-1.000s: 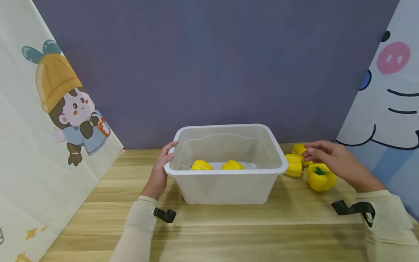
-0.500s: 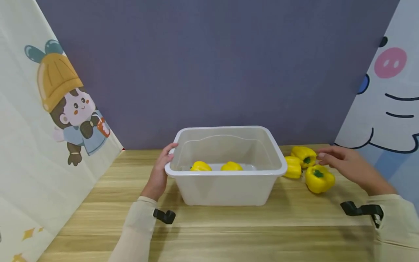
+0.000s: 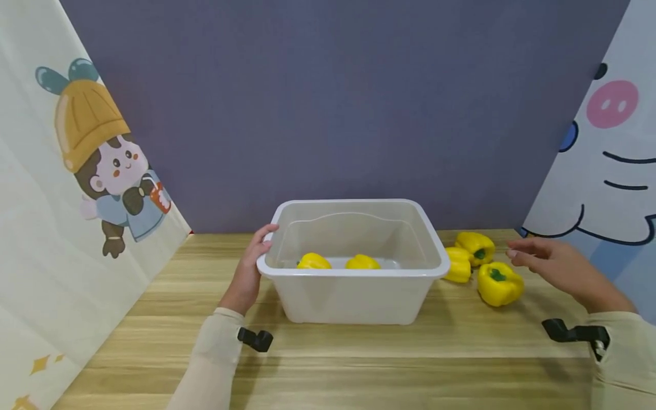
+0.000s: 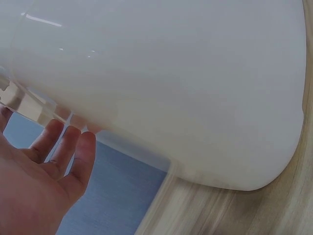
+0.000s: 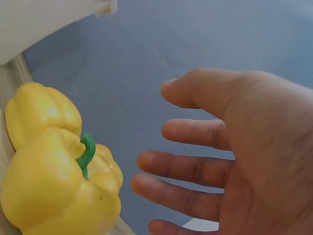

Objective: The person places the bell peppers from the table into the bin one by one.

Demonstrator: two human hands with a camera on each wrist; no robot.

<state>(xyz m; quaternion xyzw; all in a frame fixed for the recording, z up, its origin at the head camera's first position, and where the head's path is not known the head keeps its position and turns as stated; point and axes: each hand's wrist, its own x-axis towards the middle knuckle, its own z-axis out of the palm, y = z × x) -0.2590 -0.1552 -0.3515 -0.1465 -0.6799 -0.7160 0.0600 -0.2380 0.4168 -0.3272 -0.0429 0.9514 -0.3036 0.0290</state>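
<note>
A pale grey plastic bin (image 3: 353, 299) stands on the table, with two yellow bell peppers, one on the left (image 3: 314, 261) and one on the right (image 3: 363, 262), inside. My left hand (image 3: 247, 276) holds the bin's left rim; in the left wrist view its other fingertips (image 4: 87, 147) meet the outer side below. Three more yellow bell peppers cluster right of the bin: one by its wall (image 3: 458, 267), one behind (image 3: 475, 247), one in front (image 3: 499, 286). Just right of them hovers my right hand (image 3: 556, 265), fingers loosely bent, holding nothing, apart from the peppers in the right wrist view.
The wood-grain table (image 3: 359, 364) runs back to a grey-blue panel (image 3: 338, 102). White sheets with cartoon prints, a child on the left (image 3: 115, 159) and a pig-nosed figure on the right (image 3: 610, 199), flank it. Black straps sit on both sleeves.
My right hand has drawn back rightward, away from over the peppers, bringing the rear one into full view. The left hand and bin keep their places, and the peppers look unmoved.
</note>
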